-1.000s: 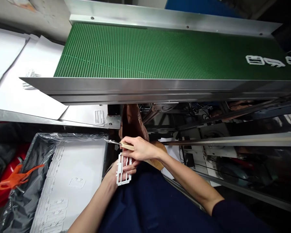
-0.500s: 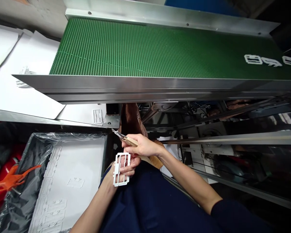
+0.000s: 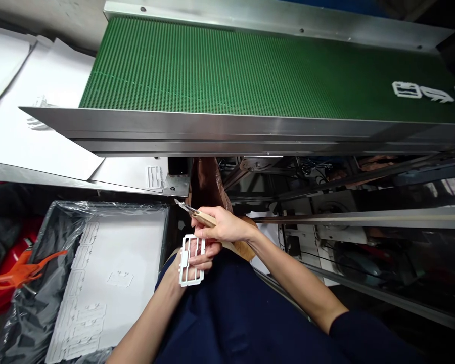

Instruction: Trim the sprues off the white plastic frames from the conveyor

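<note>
Beside the plastic-lined tray [image 3: 98, 206], the right hand [image 3: 223, 226] is gripping a wooden-handled craft knife [image 3: 202, 218] tightly, and the curled left hand [image 3: 199, 258] is holding a white plastic frame [image 3: 184, 260].

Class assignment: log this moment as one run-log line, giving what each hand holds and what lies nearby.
left hand: white plastic frame | right hand: wooden-handled craft knife | nearby: plastic-lined tray, green conveyor belt

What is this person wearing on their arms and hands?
Neither the left hand nor the right hand wears a glove, and both forearms are bare. A dark navy sleeve ends near the right elbow; the left sleeve is out of view.
</note>
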The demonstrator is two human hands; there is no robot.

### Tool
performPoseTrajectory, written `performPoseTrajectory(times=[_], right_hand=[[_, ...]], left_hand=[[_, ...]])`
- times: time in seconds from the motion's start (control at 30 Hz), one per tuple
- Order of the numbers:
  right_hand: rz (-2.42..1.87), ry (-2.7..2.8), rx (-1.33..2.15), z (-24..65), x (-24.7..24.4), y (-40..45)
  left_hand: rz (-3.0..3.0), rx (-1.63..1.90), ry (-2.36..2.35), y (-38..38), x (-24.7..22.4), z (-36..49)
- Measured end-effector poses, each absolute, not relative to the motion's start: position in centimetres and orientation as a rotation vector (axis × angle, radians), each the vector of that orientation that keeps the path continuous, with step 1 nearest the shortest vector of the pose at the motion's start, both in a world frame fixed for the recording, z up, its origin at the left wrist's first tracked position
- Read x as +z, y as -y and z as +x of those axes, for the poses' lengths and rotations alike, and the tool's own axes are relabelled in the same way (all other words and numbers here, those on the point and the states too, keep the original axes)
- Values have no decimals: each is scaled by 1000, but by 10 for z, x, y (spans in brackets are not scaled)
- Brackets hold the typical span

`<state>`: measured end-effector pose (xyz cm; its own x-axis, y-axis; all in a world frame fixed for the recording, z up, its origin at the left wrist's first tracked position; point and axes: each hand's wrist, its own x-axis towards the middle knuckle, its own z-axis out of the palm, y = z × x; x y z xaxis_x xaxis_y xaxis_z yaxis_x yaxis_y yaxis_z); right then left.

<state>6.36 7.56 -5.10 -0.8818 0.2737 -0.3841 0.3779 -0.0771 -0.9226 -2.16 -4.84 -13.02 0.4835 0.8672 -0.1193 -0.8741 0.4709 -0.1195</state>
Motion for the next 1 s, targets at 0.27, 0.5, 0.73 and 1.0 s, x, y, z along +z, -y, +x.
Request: performPoseTrajectory(times=[0.27, 0.5, 0.73, 1.0], right_hand=[[815, -2024, -2127, 61, -51, -73], [841, -2056, -2057, 59, -52, -72], [841, -2077, -2037, 59, -54, -73], [870, -1975, -2083, 64, -60, -73]], left_hand=[[-185, 1081, -74, 45, -122, -20], [-149, 1052, -131, 42, -123, -19], [-114, 946, -206, 39, -130, -19], [-203, 1091, -326, 48, -133, -20]])
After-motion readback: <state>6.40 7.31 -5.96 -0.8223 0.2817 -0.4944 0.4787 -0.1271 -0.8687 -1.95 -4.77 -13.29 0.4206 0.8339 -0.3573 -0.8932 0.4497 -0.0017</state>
